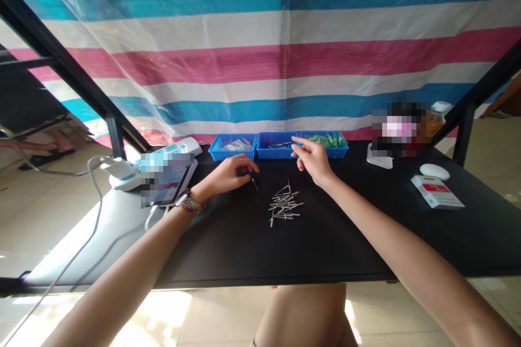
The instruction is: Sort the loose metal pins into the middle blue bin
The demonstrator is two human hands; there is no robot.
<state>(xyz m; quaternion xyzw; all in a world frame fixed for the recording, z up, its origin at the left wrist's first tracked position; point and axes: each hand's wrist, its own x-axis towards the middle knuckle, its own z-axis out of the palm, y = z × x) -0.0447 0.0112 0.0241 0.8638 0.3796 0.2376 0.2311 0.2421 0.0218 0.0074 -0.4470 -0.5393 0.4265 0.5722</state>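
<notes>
My left hand is low over the black table, fingers curled and thumb brought in, with a thin pop rivet at its fingertips. My right hand is raised in front of the blue trays, index finger stretched out and the others loosely bent, with nothing visible in it. Behind its fingertips is the middle blue tray, which holds thin metal pieces. Between and below both hands lies a loose pile of silver pop rivets on the table.
A left blue tray holds small clear bags; a right one holds green pieces. A tablet, power strip and white cables are at left. On the right are a cigarette box, white oval object and bottle.
</notes>
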